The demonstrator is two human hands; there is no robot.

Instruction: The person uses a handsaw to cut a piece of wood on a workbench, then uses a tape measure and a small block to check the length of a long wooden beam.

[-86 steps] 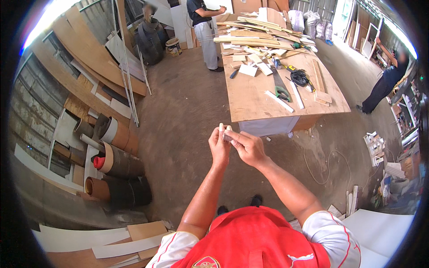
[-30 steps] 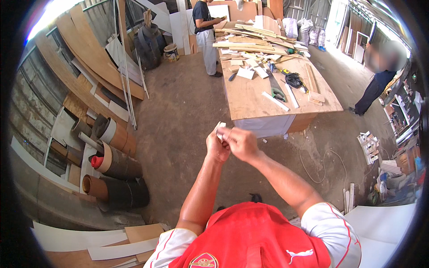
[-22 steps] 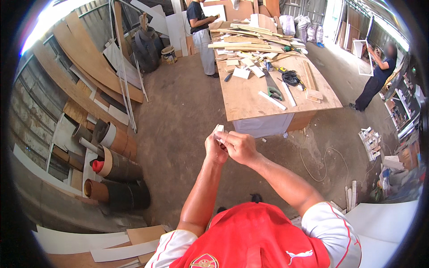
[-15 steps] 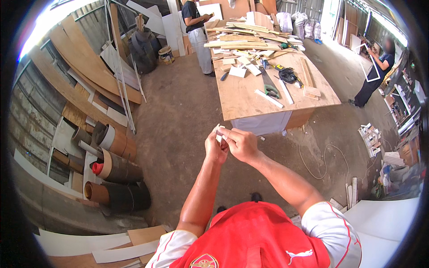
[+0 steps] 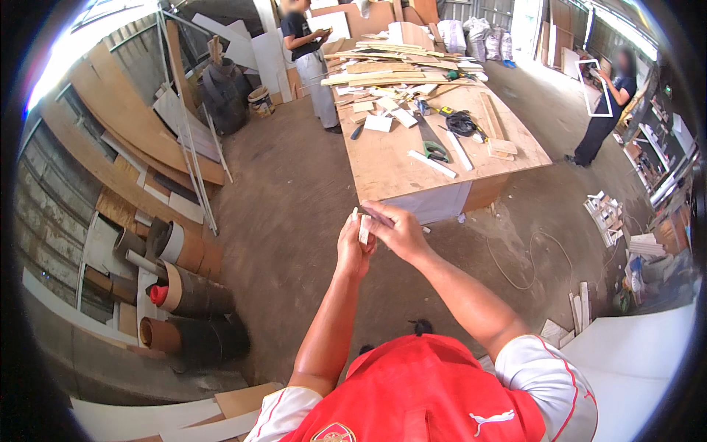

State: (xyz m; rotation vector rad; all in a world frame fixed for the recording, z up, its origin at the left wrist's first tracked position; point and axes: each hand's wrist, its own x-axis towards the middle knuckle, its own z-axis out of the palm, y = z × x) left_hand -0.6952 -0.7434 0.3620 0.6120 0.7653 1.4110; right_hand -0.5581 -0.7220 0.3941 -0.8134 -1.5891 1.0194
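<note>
Both my hands are together in front of me, short of the table's near edge. My left hand (image 5: pixel 354 247) is closed around a small pale wooden piece (image 5: pixel 364 230), whose end sticks up between the fingers. Against it presses my right hand (image 5: pixel 401 232), its fingers closed on a thin dark strip (image 5: pixel 377 214) that looks like sandpaper. My fingers hide most of both pieces. Beyond them stands a plywood-topped table (image 5: pixel 398 180). A green-handled hand saw (image 5: pixel 436 152), a yellow tape measure (image 5: pixel 446 111), a black coiled cord (image 5: pixel 462 123) and pale offcuts lie on it.
A person (image 5: pixel 305 51) stands at the table's far left. At the right another person (image 5: pixel 615 99) holds a white frame (image 5: pixel 595 88). Rolled sheets (image 5: pixel 195 291) and leaning boards (image 5: pixel 118 110) line the left wall. A thin cable (image 5: pixel 534 258) loops across the floor; a white panel (image 5: pixel 626 361) lies lower right.
My right hand has tilted and shifted slightly, and the dark strip under its fingers now shows. The surroundings have shifted a little left in the picture. The person at right has swung the white frame more upright.
</note>
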